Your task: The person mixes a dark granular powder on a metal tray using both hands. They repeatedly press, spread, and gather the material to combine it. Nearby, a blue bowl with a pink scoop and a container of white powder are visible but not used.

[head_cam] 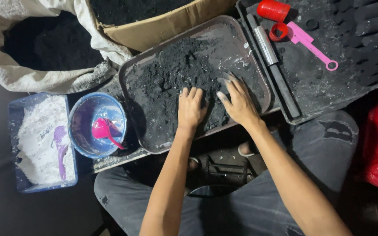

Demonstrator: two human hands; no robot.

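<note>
On the brown tray (132,70) both hands sit in the black powder pile (176,74): left hand (191,109) pressed flat, fingers together, right hand (239,102) spread open, neither grip clamped on anything. Left of the tray there's a blue bowl (84,113) with a pink scoop (103,131).

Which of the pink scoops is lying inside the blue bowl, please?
The short bright pink scoop lies in the blue bowl. The paler long-handled pink scoop lies on the black tray, beside the red cups.
</note>
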